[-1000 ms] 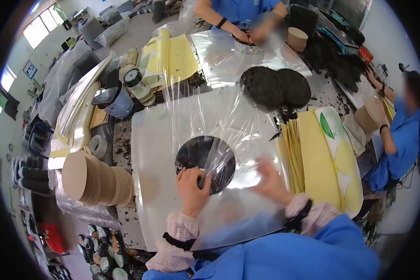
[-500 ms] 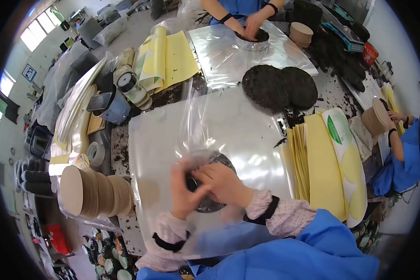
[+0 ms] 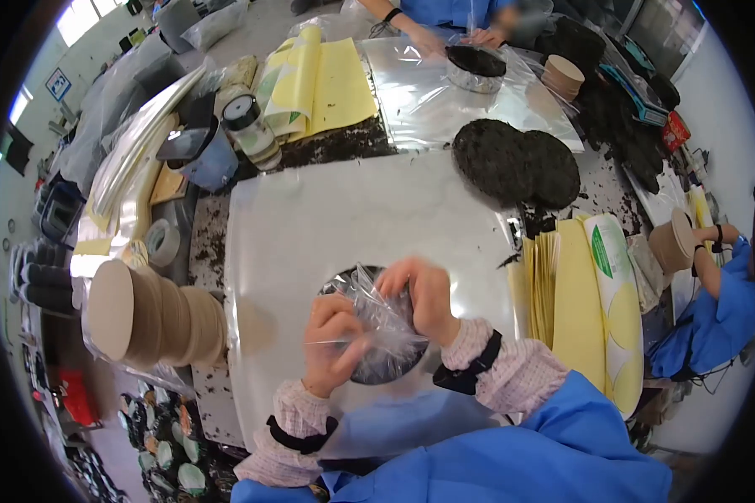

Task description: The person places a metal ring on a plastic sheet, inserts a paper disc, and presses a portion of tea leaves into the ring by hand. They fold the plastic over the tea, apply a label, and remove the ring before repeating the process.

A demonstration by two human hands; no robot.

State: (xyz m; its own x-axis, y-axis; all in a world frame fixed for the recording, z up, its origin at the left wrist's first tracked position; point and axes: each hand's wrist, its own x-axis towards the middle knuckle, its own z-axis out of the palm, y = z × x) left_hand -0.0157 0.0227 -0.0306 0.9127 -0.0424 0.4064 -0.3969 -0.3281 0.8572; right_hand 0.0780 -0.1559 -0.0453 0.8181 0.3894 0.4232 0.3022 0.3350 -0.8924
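Note:
A dark round cake (image 3: 377, 370) lies on the shiny clear sheet in front of me, with crumpled clear plastic film (image 3: 380, 312) over its top. My left hand (image 3: 332, 342) is closed on the film at the cake's left side, fingers curled. On the other side, my right hand (image 3: 425, 300) pinches the film near the cake's upper right edge. Gathered folds of film stretch between the two hands. Part of the cake is hidden beneath the film and my hands.
Stacked brown cardboard discs (image 3: 112, 312) stand at left. Yellow paper sheets (image 3: 583, 314) lie at right, dark flat cakes (image 3: 502, 161) beyond. A blue container (image 3: 211, 165) and a jar (image 3: 252, 132) stand back left. Co-workers' hands (image 3: 424, 38) work opposite and far right.
My hands, close together over the cake before, are now farther apart with film bunched between them. The co-worker opposite has moved their hands off the dark cake. My view has shifted slightly.

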